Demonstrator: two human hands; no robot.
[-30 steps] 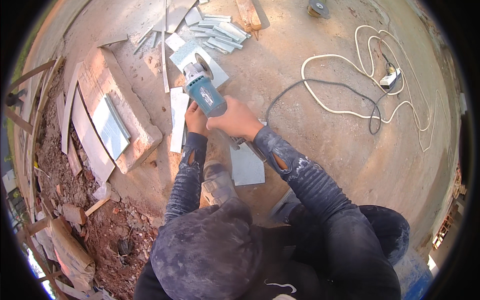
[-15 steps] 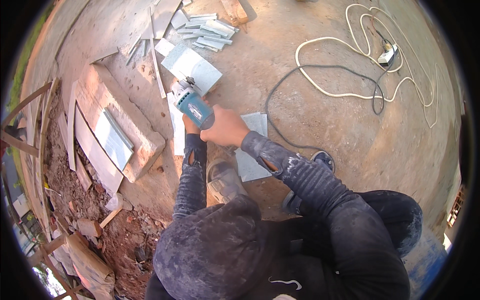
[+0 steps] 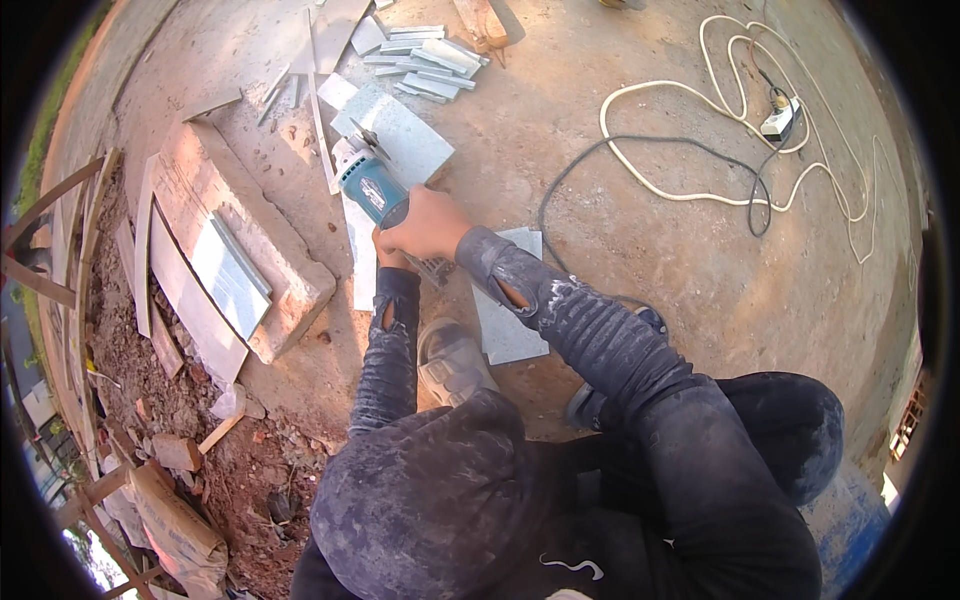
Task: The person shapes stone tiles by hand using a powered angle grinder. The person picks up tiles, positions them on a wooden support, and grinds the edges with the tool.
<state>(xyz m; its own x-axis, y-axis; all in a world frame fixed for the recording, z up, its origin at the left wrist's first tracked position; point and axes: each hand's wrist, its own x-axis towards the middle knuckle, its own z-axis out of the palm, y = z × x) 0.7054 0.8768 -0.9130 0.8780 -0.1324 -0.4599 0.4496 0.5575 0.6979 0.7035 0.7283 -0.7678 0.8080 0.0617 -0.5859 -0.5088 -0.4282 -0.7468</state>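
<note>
A teal angle grinder [image 3: 374,190] is held in front of me, its silver head and cutting disc [image 3: 372,140] pointing away, over the left edge of a pale grey stone tile [image 3: 418,150]. My right hand [image 3: 432,222] is closed around the rear of the grinder's body. Just below it, my left hand [image 3: 388,255] is closed at the grinder's back end, its fingers largely hidden. Whether the disc touches the tile I cannot tell. A narrow pale strip [image 3: 362,265] lies beside my left hand. Another grey tile [image 3: 512,325] rests by my shoe.
Several cut tile strips [image 3: 430,65] are heaped at the far side. On the left lies a rough stone block [image 3: 295,290] with tiles [image 3: 228,275] leaning on it. A dark cord [image 3: 590,150] and a cream cable [image 3: 640,180] loop on the right near a white power strip [image 3: 781,118].
Both hands have carried the grinder slightly farther away and to the left, with its disc shifting along the tile's left side. The view has drifted a little.
</note>
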